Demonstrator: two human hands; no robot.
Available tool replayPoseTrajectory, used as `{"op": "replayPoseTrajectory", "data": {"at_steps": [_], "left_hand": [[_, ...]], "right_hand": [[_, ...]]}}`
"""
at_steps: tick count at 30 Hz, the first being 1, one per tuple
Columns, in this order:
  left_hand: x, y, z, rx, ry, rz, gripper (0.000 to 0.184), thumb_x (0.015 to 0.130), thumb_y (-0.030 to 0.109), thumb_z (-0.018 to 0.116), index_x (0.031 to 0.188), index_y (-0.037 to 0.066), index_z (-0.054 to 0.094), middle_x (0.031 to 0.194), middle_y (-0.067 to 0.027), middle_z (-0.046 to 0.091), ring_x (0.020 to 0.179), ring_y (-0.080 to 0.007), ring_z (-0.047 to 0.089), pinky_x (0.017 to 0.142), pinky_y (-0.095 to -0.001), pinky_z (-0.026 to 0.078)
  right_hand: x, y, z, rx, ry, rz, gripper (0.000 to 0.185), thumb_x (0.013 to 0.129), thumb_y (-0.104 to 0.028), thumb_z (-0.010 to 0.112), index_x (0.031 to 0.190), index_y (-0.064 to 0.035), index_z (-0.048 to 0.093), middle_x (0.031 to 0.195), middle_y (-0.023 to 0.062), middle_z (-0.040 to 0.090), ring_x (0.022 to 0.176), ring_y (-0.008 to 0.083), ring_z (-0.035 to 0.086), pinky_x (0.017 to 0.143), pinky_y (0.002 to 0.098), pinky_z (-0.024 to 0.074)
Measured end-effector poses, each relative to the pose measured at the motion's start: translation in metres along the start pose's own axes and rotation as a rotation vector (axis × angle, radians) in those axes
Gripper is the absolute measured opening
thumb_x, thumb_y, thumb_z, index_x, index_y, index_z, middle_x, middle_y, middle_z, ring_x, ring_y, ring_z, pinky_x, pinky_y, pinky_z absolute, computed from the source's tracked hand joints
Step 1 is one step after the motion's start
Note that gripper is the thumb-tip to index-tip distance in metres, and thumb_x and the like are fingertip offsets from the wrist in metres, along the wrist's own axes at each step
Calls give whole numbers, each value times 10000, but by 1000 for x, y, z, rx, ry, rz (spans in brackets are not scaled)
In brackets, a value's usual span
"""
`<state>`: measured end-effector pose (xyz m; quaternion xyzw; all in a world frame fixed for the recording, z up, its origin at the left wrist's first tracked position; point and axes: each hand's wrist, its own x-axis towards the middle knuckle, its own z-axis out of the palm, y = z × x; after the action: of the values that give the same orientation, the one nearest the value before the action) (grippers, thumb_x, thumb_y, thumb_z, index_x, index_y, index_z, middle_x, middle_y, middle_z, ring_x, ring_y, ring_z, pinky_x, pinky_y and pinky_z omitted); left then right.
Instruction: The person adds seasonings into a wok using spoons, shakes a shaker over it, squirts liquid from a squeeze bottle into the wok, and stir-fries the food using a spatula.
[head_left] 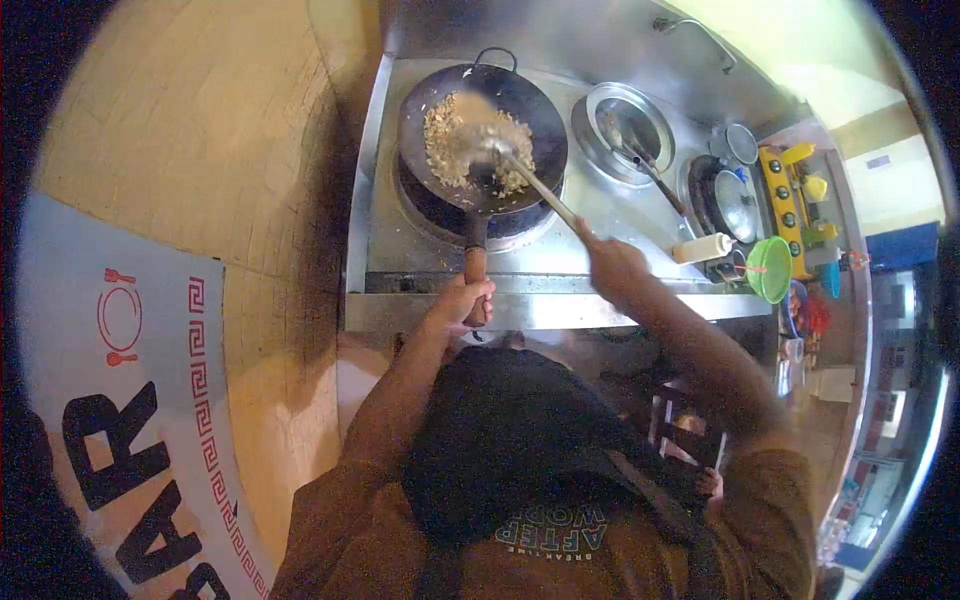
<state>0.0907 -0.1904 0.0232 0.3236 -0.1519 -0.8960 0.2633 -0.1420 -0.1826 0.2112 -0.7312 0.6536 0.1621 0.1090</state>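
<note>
My left hand (466, 300) is wrapped round the wooden handle of a dark wok (547, 125), which sits over the burner ring at the left of the stove. Inside the wok lies fried rice (445, 150), brown and loose, partly blurred. My right hand (617, 268) grips the end of a long-handled wok ladle (540, 188). The ladle's head rests among the rice near the wok's middle and is smeared by motion.
A round metal pan (590, 150) with another ladle stands on the steel stovetop (610, 235). Nearby are a pale squeeze bottle (703, 248), a green bowl (769, 270) and a second wok (738, 205). A wall and a printed banner (150, 330) border the left side.
</note>
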Motion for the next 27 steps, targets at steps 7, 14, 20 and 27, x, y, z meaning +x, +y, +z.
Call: {"op": "replayPoseTrajectory", "data": {"at_steps": [7,14,20,27], "left_hand": [[-5,14,0,33,-1,-39,157,819,106,622,883,84,481,689,-18,502,544,-149,523,470,-330,461],[-9,16,-2,100,24,8,111,823,90,597,860,59,497,677,-23,502,544,-152,531,472,-310,459],[-71,6,102,-11,69,-2,93,828,99,584,797,49,512,620,-23,500,518,-144,512,470,-289,460],[-29,15,67,33,39,14,122,840,135,596,773,63,524,623,-21,523,524,-139,514,478,-277,444]], "right_hand": [[-59,-36,-12,-13,-145,-3,598,865,-74,445,1410,5,212,662,180,621,568,304,634,522,418,513],[15,-33,38,-46,103,-32,513,893,-111,413,1360,49,273,684,168,639,562,284,644,500,412,524],[-67,6,-13,150,-48,31,623,825,-63,462,1414,-73,260,754,260,617,677,382,633,608,474,504],[79,-21,17,383,211,-92,640,733,-10,442,1363,-40,337,743,263,615,716,424,619,653,487,503]]}}
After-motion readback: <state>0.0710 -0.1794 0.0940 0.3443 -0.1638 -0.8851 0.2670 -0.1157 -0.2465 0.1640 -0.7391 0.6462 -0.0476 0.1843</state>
